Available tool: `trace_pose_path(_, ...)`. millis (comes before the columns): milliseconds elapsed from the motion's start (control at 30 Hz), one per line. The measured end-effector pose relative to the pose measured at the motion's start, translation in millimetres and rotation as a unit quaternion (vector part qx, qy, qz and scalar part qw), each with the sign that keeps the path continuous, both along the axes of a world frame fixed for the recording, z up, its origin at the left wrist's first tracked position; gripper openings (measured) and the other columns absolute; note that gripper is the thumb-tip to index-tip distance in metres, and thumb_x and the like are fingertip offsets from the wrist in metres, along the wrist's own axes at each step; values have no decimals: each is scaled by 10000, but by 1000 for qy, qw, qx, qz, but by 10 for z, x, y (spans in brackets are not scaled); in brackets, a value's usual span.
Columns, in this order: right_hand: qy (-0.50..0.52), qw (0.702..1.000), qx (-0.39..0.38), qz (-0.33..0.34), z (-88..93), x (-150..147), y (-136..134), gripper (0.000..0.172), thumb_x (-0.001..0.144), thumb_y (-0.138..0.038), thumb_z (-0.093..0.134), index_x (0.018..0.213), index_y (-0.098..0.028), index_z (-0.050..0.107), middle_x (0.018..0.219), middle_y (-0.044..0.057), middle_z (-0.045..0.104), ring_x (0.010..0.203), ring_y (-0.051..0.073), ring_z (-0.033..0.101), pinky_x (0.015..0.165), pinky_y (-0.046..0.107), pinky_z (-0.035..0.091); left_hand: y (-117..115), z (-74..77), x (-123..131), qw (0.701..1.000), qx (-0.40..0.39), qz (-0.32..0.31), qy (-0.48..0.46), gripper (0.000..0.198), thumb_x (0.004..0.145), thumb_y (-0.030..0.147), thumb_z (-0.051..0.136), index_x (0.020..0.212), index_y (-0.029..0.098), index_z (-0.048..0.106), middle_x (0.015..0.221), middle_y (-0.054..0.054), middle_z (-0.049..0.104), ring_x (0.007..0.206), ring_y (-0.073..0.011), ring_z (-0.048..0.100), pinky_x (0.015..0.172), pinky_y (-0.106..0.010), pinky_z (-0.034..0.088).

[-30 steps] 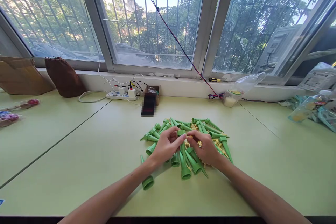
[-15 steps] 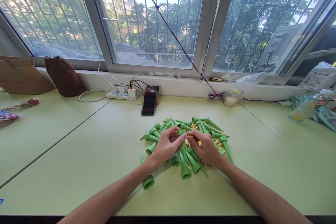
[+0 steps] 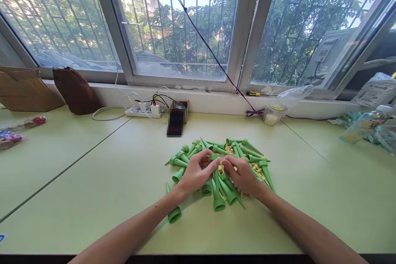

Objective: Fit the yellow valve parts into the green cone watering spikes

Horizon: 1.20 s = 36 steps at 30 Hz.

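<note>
Held upright between the thumb and fingers of my left hand is a green plastic watering spike, its ridged cap end uppermost. My right hand is pinched close against the side of that cap, and its fingertips mostly cover a small yellow plastic piece. Under and around both hands spreads a pile of similar green spikes, some with their open wide ends towards me. Small yellow plastic pieces lie among them. One loose spike rests left of the pile, beside my left forearm.
Along the window wall are a power strip, a small box and a plastic bag with a tub. A brown bag and a cardboard box stand back left. At right lies a plastic bottle.
My right fingertips have shifted slightly at the cap, and the yellow-orange piece between them shows less now. My left hand and the spike stay nearly still.
</note>
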State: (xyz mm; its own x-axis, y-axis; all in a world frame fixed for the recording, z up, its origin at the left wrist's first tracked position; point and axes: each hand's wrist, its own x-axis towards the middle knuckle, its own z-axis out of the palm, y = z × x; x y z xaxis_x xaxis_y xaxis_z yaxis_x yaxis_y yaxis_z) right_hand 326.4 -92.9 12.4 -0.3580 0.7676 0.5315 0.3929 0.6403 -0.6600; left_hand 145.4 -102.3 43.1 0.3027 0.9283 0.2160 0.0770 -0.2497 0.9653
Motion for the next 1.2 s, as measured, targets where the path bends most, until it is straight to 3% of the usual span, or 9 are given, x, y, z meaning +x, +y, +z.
trace_pose_path(133, 17, 1000, 6, -21, 15, -6, -15, 206, 982, -345, 499, 1016, -170, 602, 647, -22, 550, 543, 128, 464, 540, 248, 377, 14, -25, 11, 1000, -15, 9, -21, 337, 858, 479, 647, 790, 179, 508, 527, 80, 441, 438, -72, 453, 425, -179, 359)
trace_pose_path(367, 14, 1000, 12, -10, 28, 1, -1, 207, 984, -323, 496, 890, -178, 609, 664, -10, 578, 562, 124, 484, 572, 250, 387, 28, -33, 4, 1000, -3, 4, -16, 318, 849, 455, 662, 799, 178, 514, 530, 82, 437, 439, -72, 456, 424, -177, 362)
trace_pose_path(567, 4, 1000, -4, -10, -27, 9, 24, 474, 1040, -379, 348, 615, -199, 454, 536, -30, 470, 493, 113, 417, 541, 256, 336, 4, -3, -1, 1000, 6, 3, 9, 322, 860, 459, 650, 783, 174, 522, 541, 71, 448, 452, -71, 455, 434, -182, 355)
trace_pose_path(767, 15, 1000, -14, -11, -11, -2, -6, 238, 990, -375, 484, 911, -179, 593, 645, -19, 552, 537, 126, 461, 543, 252, 358, 15, -2, 6, 1000, -6, 4, -12, 316, 857, 454, 650, 783, 176, 518, 529, 76, 439, 444, -72, 451, 427, -180, 353)
trace_pose_path(867, 14, 1000, -7, -9, -3, -1, -6, 245, 991, -356, 481, 842, -184, 572, 643, -21, 539, 542, 122, 444, 554, 251, 358, 27, -27, 1, 1000, -8, 6, -6, 316, 860, 459, 646, 789, 179, 518, 533, 76, 431, 445, -76, 460, 430, -185, 359)
trace_pose_path(1067, -5, 1000, -13, -6, -32, 10, 19, 448, 1037, -373, 354, 627, -205, 423, 536, -37, 459, 493, 112, 396, 535, 258, 321, 19, -35, -11, 1000, 9, 5, 21, 317, 868, 459, 638, 781, 177, 523, 553, 63, 455, 463, -79, 474, 443, -191, 365)
trace_pose_path(1200, 5, 1000, -13, -23, -17, 1, 16, 389, 1026, -382, 386, 707, -194, 505, 564, -40, 465, 503, 112, 394, 531, 254, 322, 13, -21, -4, 1000, 4, 7, 8, 325, 860, 465, 647, 778, 178, 519, 540, 71, 444, 451, -76, 464, 436, -190, 359)
